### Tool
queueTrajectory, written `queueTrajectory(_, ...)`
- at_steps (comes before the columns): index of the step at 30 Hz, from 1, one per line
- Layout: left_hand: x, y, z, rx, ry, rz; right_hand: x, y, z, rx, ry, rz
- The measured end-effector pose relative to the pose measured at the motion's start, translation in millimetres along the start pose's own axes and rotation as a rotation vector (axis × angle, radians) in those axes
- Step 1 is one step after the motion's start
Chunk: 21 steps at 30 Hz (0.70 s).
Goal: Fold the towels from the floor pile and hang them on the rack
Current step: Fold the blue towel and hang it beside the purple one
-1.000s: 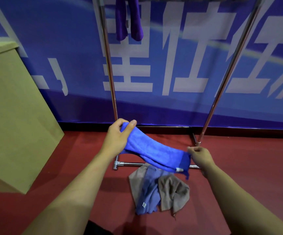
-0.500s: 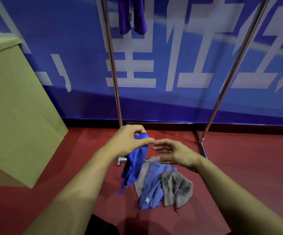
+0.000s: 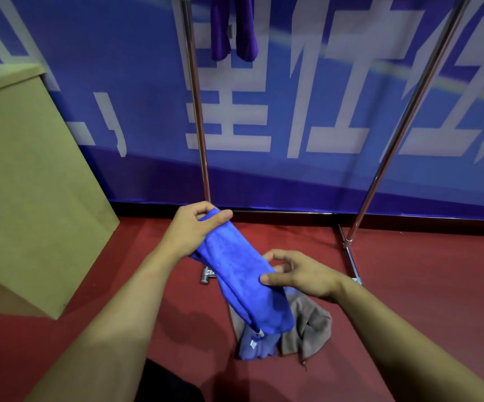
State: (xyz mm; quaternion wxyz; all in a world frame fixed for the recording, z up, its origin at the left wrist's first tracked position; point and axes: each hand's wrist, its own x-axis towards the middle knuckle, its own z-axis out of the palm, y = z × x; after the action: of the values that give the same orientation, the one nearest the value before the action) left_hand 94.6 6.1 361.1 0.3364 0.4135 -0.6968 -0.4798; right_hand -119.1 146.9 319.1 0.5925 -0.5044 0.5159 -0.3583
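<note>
A bright blue towel (image 3: 246,280), folded into a long strip, hangs slanting down to the right. My left hand (image 3: 190,230) pinches its upper end between thumb and fingers. My right hand (image 3: 298,275) grips the strip's middle, thumb on top and fingers curled behind. Below it on the red floor lies the pile: a brown towel (image 3: 307,323) and a duller blue towel (image 3: 256,345), partly hidden by the held one. The chrome rack (image 3: 197,111) stands behind, with a purple towel (image 3: 233,27) hanging from its unseen top bar.
A tan cardboard box (image 3: 29,181) stands at the left on the floor. A blue banner wall (image 3: 322,97) runs behind the rack. The rack's right post (image 3: 403,123) slants up to the right, and its base bars (image 3: 351,256) lie on the red floor.
The towel was stretched between both hands, then hung from my left hand alone. Now my right hand has taken hold of its middle, and the folded strip hangs lower and longer.
</note>
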Motion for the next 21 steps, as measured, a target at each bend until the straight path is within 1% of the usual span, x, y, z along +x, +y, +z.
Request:
queueTrajectory(3,0.7,-15.6,-4.2,-0.06,0.061,-0.129,-5.2,-17.7,4.4,0.082,0.045,-0.034)
queueTrajectory(6,-0.6,-30.9,-1.8,-0.092,0.039,-0.2,-8.2,-32.3,8.2,0.133,0.146,-0.183)
queueTrajectory(8,-2.7,-36.6,5.7,-0.096,-0.026,-0.232,-8.0,-39.0,10.0,0.144,0.217,-0.291)
queueTrajectory(11,-3.8,-46.0,25.2,-0.08,-0.169,-0.261,-7.1,-51.9,12.5,0.218,0.286,-0.371)
queueTrajectory(14,-8.9,-33.5,40.8,-0.117,-0.317,-0.321,-8.3,-63.8,13.3,0.327,0.29,-0.44)
queueTrajectory(16,-18.5,-18.9,48.2,-0.1,-0.378,-0.338,-9.5,-69.1,13.7,0.386,0.276,-0.471)
queueTrajectory(17,-20.0,-22.0,52.8,-0.13,-0.407,-0.368,-10.4,-71.1,14.0,0.409,0.267,-0.477)
queueTrajectory(19,-27.5,-20.4,63.9,-0.22,-0.492,-0.375,-12.2,-72.6,13.9,0.448,0.242,-0.475)
queueTrajectory(21,-31.5,-19.8,77.2,-0.261,-0.571,-0.421,-13.7,-72.5,13.4,0.454,0.259,-0.465)
